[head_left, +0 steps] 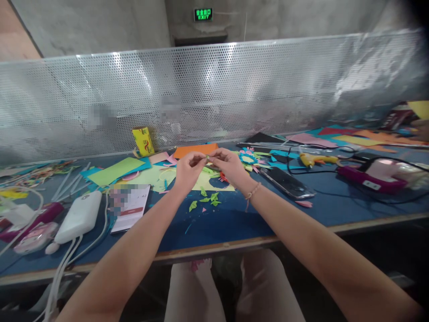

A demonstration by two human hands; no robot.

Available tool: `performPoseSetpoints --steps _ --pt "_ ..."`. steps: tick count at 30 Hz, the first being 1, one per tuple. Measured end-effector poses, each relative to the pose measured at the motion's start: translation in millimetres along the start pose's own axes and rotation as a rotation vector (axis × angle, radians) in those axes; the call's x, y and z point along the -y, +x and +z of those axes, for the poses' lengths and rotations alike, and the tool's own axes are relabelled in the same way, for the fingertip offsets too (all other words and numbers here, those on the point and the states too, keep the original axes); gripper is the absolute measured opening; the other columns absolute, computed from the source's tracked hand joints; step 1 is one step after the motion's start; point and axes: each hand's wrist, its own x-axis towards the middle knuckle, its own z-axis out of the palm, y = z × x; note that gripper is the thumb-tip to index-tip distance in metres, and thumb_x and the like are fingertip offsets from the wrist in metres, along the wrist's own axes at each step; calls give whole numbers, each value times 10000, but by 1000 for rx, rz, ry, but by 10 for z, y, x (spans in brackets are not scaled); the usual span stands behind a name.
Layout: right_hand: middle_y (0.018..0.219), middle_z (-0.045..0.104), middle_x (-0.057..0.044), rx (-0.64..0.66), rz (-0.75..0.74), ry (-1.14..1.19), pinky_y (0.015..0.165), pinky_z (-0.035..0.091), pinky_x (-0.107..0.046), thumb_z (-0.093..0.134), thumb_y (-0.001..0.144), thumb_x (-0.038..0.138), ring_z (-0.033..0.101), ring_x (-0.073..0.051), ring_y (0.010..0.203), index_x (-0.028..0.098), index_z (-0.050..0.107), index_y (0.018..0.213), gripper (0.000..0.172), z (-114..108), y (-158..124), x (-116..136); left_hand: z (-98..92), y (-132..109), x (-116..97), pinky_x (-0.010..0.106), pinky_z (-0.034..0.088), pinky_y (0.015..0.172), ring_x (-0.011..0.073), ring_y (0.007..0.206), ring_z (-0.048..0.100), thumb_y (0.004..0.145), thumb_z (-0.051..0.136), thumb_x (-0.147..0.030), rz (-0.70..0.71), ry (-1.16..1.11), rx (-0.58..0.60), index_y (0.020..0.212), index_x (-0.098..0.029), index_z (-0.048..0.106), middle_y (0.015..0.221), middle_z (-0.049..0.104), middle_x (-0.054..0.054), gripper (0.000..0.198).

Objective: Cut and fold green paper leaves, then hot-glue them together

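My left hand [190,171] and my right hand [231,166] meet over the desk, both closed, with fingertips pinched on a small green paper piece [207,158]. Fingers cover most of it, so its shape is hard to make out. Below the hands lie several folded green paper leaves [214,197] and a tiny pink scrap [204,209]. Under and behind them are a pale yellow-green sheet [201,182] and an orange sheet [195,150]. Just right of my right hand sits a blue, pink and yellow paper flower [248,157].
A lit phone [131,210] and a white power bank [80,216] with cables lie left. On the right are a dark phone [287,182], a yellow glue gun [317,160] and a purple stapler-like object [372,178]. A perforated metal screen [208,89] stands behind the desk.
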Motion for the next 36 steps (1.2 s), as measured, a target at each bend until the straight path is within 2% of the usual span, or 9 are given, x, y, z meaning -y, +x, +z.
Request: performPoseSetpoints --steps 13,23,31,36 --pt "714 595 -10 7 -51 -94 689 482 -284 635 648 360 558 -112 671 194 582 735 194 -17 12 -12 3 -18 -21 269 458 689 138 704 586 706 569 -258 -2 20 -28 738 -173 622 747 636 39 105" --pt "728 597 -18 1 -87 -175 720 492 -310 624 664 348 568 -126 689 195 578 738 176 -1 -5 24 15 2 -33 245 437 645 115 656 559 703 560 -246 -25 24 -20 715 -170 583 713 608 26 80" --pt "729 582 -13 -31 -99 -199 716 496 -309 606 676 355 563 -121 689 194 562 739 178 13 -18 32 56 13 33 256 436 680 97 665 530 676 593 -302 -187 -216 -5 705 -158 577 710 580 11 148" --pt "733 580 -16 -12 -125 -239 699 490 -304 588 698 337 561 -124 687 195 564 762 157 -8 -7 0 78 6 -1 264 434 712 89 680 529 625 651 -291 -378 -394 -6 677 -163 584 712 574 3 153"
